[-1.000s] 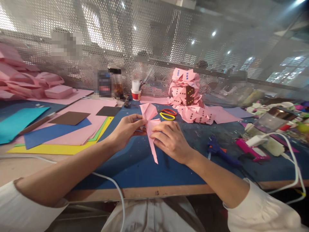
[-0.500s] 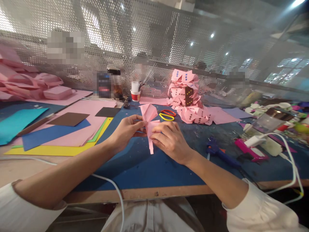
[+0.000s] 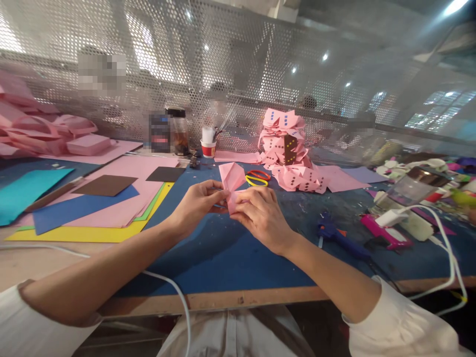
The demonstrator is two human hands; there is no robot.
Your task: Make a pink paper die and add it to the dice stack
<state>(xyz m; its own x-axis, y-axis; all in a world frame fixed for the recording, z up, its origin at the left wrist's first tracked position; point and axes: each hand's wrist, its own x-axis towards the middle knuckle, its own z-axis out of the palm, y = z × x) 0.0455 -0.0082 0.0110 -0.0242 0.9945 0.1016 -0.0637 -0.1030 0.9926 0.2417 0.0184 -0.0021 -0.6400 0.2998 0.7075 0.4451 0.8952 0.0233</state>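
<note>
We pinch folded pink paper in left hand and right hand, above blue mat; perforated screen behind wood-edged table; ceiling light lit.

Soft gray light, with one very bright lamp in the top right corner.
The lamp is so bright it turns plain white, with a hazy streak next to it. Small round lights shine beyond the metal screen, and white patches glow through its holes on the left. A soft, dark shadow lies on the blue mat below the left hand. Under the table edge it is very dark. Things behind the screen look fuzzy, and blocky squares hide some spots. The far right side looks stretched and smeary.
</note>
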